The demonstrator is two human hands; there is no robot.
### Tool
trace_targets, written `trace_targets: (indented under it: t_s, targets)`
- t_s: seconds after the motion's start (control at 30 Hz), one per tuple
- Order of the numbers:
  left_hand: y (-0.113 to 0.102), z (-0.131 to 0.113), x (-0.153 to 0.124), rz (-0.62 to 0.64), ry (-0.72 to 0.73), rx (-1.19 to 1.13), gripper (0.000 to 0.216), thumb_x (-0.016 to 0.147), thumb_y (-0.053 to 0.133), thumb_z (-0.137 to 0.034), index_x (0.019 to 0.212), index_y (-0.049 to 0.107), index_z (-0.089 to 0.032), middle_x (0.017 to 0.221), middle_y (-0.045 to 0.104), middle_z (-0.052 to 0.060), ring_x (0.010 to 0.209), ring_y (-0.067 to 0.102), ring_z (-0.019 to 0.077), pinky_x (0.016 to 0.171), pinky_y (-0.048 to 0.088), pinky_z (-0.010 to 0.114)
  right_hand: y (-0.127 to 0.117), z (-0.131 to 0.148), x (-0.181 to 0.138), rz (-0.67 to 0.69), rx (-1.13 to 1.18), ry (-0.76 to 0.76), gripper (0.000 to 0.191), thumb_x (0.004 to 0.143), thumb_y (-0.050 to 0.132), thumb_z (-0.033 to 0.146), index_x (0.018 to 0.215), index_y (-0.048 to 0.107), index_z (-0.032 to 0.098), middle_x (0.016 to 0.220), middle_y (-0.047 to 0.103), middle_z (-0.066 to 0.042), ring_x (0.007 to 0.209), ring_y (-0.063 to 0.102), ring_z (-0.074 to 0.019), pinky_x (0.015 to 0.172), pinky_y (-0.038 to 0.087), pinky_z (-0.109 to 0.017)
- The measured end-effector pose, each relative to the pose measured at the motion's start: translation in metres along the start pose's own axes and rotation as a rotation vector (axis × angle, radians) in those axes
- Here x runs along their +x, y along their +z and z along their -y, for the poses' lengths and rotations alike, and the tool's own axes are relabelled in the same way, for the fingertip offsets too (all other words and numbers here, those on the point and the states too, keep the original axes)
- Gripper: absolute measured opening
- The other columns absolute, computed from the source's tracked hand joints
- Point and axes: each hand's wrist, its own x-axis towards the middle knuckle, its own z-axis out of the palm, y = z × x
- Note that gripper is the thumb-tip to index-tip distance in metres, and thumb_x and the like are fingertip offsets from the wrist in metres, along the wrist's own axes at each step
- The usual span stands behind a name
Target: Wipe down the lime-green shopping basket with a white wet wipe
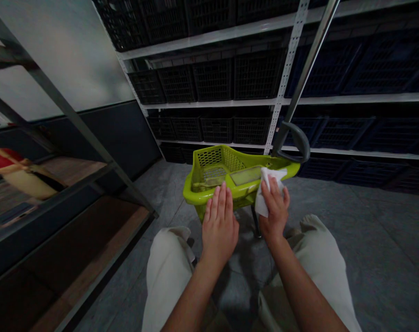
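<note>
A lime-green plastic basket (212, 196) with perforated inner walls and a clear panel on its near side is in front of my knees. My left hand (219, 221) lies with its fingers straight and together against the near rim, holding nothing. In my right hand (275, 210) is a white wipe (262, 203), pressed on the near rim just right of the clear panel. A grey loop handle (302, 140) and a metal pole (311, 60) rise at the basket's right end. Below the basket, a thin metal leg (255, 222) shows; its other supports are mostly hidden.
Behind the basket stands white metal shelving (209, 105) filled with dark plastic crates (212, 82). On the left, a metal-framed rack (74, 110) has wooden shelves holding a red and cream object (26, 177). Grey tiled floor (365, 221) extends to the right.
</note>
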Motion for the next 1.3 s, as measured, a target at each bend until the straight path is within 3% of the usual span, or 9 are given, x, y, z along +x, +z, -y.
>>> trace_targets:
  t_s: [0.2, 0.3, 0.4, 0.5, 0.7, 0.8, 1.0, 1.1, 1.3]
  targets:
    - [0.002, -0.005, 0.003, -0.005, 0.001, 0.009, 0.072, 0.089, 0.044, -0.018, 0.155, 0.019, -0.006, 0.163, 0.023, 0.015, 0.153, 0.017, 0.0258, 0.122, 0.025, 0.043, -0.002, 0.029, 0.000, 0.180, 0.057, -0.256, 0.054, 0.098, 0.042, 0.021, 0.151, 0.033, 0.026, 0.145, 0.055, -0.008, 0.143, 0.040, -0.0171, 0.123, 0.016, -0.046]
    - [0.001, -0.003, 0.002, 0.007, 0.013, 0.020, 0.075, 0.088, 0.047, -0.020, 0.155, 0.017, -0.006, 0.163, 0.022, 0.014, 0.153, 0.016, 0.0261, 0.121, 0.027, 0.043, -0.004, 0.010, 0.001, 0.136, 0.019, -0.195, 0.053, 0.098, 0.042, 0.020, 0.150, 0.036, 0.028, 0.146, 0.053, -0.009, 0.141, 0.043, -0.0189, 0.122, 0.016, -0.048]
    - [0.000, 0.000, 0.001, 0.009, 0.009, 0.022, 0.077, 0.088, 0.048, -0.020, 0.156, 0.015, -0.006, 0.163, 0.021, 0.014, 0.153, 0.016, 0.0265, 0.121, 0.027, 0.043, -0.005, -0.013, 0.001, 0.019, -0.016, -0.024, 0.051, 0.098, 0.040, 0.020, 0.148, 0.040, 0.031, 0.149, 0.050, -0.009, 0.140, 0.045, -0.0221, 0.120, 0.022, -0.049]
    - [0.000, 0.000, 0.000, 0.006, 0.004, 0.014, 0.078, 0.088, 0.049, -0.020, 0.156, 0.014, -0.005, 0.164, 0.019, 0.014, 0.153, 0.016, 0.0270, 0.121, 0.026, 0.044, -0.005, -0.016, 0.002, -0.056, -0.024, 0.084, 0.051, 0.097, 0.039, 0.019, 0.147, 0.042, 0.030, 0.149, 0.049, -0.010, 0.140, 0.045, -0.0236, 0.118, 0.025, -0.051]
    - [0.004, -0.004, 0.002, -0.012, 0.005, 0.000, 0.078, 0.087, 0.046, -0.018, 0.157, 0.011, -0.008, 0.163, 0.021, 0.014, 0.152, 0.017, 0.0267, 0.121, 0.028, 0.046, -0.003, 0.028, 0.002, 0.159, 0.044, -0.217, 0.055, 0.098, 0.039, 0.023, 0.152, 0.031, 0.027, 0.147, 0.052, -0.009, 0.143, 0.041, -0.0184, 0.123, 0.015, -0.046]
    - [0.004, -0.004, 0.002, -0.001, 0.010, 0.015, 0.076, 0.088, 0.046, -0.019, 0.156, 0.015, -0.007, 0.163, 0.021, 0.014, 0.153, 0.016, 0.0263, 0.121, 0.028, 0.044, -0.005, 0.030, 0.002, 0.191, 0.048, -0.254, 0.054, 0.099, 0.041, 0.024, 0.152, 0.031, 0.027, 0.146, 0.054, -0.008, 0.143, 0.041, -0.0167, 0.124, 0.012, -0.044]
    - [0.000, -0.001, 0.001, 0.005, 0.012, 0.019, 0.076, 0.089, 0.048, -0.020, 0.156, 0.015, -0.006, 0.164, 0.022, 0.013, 0.153, 0.016, 0.0265, 0.121, 0.026, 0.044, -0.008, -0.009, 0.002, 0.035, -0.003, -0.045, 0.053, 0.097, 0.039, 0.019, 0.148, 0.039, 0.031, 0.150, 0.049, -0.008, 0.141, 0.044, -0.0218, 0.120, 0.019, -0.050]
    - [0.000, -0.002, 0.002, -0.005, 0.003, 0.001, 0.078, 0.088, 0.047, -0.019, 0.156, 0.011, -0.007, 0.163, 0.021, 0.014, 0.152, 0.017, 0.0271, 0.121, 0.027, 0.045, -0.006, -0.007, 0.004, -0.013, -0.009, 0.052, 0.054, 0.096, 0.036, 0.017, 0.148, 0.040, 0.030, 0.151, 0.047, -0.009, 0.142, 0.042, -0.0231, 0.119, 0.022, -0.051]
    - [-0.001, -0.005, 0.004, -0.014, 0.008, -0.015, 0.078, 0.088, 0.045, -0.017, 0.157, 0.010, -0.008, 0.163, 0.023, 0.014, 0.152, 0.018, 0.0264, 0.121, 0.028, 0.045, -0.003, 0.032, 0.003, 0.161, 0.050, -0.244, 0.056, 0.097, 0.041, 0.023, 0.152, 0.031, 0.027, 0.146, 0.054, -0.008, 0.143, 0.040, -0.0181, 0.122, 0.017, -0.046]
